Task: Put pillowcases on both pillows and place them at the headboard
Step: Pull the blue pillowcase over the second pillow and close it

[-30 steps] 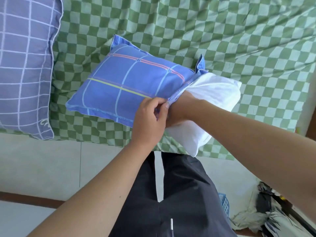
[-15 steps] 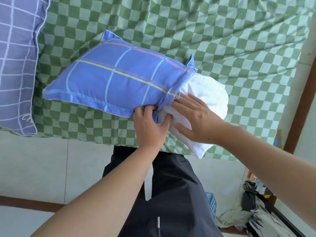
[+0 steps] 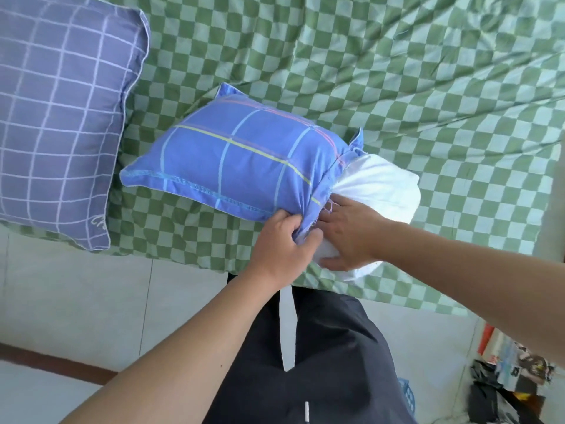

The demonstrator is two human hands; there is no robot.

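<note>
A white pillow point(image 3: 382, 188) lies on the bed, mostly inside a blue plaid pillowcase point(image 3: 238, 160); its right end sticks out of the case's opening. My left hand point(image 3: 284, 240) grips the near edge of the pillowcase opening, fingers curled into the fabric. My right hand point(image 3: 348, 231) lies flat with straight fingers on the exposed white pillow at the opening, pressing on it. A second pillow in a purple grid pillowcase point(image 3: 61, 111) rests at the left of the bed.
A green checkered sheet point(image 3: 397, 71) covers the bed, whose near edge runs just in front of my legs. Pale floor tiles point(image 3: 91, 301) lie below. A pile of clutter point(image 3: 513, 377) and a blue basket point(image 3: 408, 396) sit at the lower right.
The blue-cased pillow has shifted right and farther onto the bed. My right hand has moved toward the case opening and lies flatter on the white pillow. My left hand keeps its grip.
</note>
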